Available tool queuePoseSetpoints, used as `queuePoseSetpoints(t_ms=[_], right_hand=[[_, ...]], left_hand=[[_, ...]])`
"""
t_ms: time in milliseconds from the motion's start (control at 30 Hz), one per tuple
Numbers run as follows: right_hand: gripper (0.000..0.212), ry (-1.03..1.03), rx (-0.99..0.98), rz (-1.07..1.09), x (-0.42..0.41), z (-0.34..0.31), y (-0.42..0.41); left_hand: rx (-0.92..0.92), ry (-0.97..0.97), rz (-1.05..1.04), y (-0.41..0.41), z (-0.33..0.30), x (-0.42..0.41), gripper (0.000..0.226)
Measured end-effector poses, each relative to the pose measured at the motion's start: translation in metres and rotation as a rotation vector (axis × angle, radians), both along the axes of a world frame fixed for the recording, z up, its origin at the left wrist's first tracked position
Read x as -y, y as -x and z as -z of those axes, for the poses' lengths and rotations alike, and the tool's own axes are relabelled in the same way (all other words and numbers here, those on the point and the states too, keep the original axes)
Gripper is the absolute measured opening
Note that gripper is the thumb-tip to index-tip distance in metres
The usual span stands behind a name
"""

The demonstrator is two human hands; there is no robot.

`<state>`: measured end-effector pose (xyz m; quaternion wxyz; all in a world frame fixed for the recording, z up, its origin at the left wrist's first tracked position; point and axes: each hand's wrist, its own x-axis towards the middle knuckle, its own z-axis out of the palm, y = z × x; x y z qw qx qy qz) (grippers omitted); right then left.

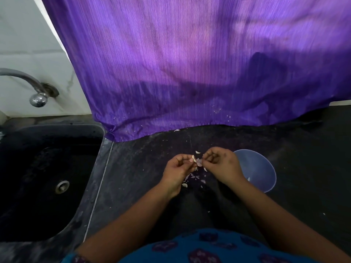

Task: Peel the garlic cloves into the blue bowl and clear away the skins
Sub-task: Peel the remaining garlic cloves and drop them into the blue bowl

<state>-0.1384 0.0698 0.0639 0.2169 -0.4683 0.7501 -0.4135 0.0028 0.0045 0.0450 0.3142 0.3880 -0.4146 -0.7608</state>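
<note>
My left hand [178,168] pinches a pale garlic clove [194,159] above the dark countertop [144,168]. My right hand [220,163] pinches the purplish skin [199,161] hanging off that clove. Under the hands lie several loose skins [193,176] and a small pale piece [184,185]. Another pale garlic piece [198,152] lies just beyond my fingers. The blue bowl [262,168] stands to the right, partly behind my right hand, with a small pale bit [248,179] inside.
A dark sink [47,177] with a metal drain [62,186] fills the left side, a chrome tap [38,92] above it. A purple curtain [190,63] hangs at the back down to the counter. Bare dark counter extends to the right of the bowl.
</note>
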Motion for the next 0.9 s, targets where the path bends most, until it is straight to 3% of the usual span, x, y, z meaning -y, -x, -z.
queuePoseSetpoints(t_ms=[167, 467, 900], right_hand=[[0.024, 0.005, 0.128, -0.045, 0.003, -0.004, -0.003], [0.037, 0.012, 0.063, -0.048, 0.002, -0.009, -0.009], [0.043, 0.029, 0.093, -0.045, 0.007, 0.001, -0.007]], left_hand=[[0.013, 0.048, 0.03, 0.0, 0.004, 0.001, 0.009], [0.069, 0.189, 0.062, -0.001, 0.003, 0.001, 0.011], [0.06, 0.183, 0.087, -0.001, 0.006, 0.005, 0.012]])
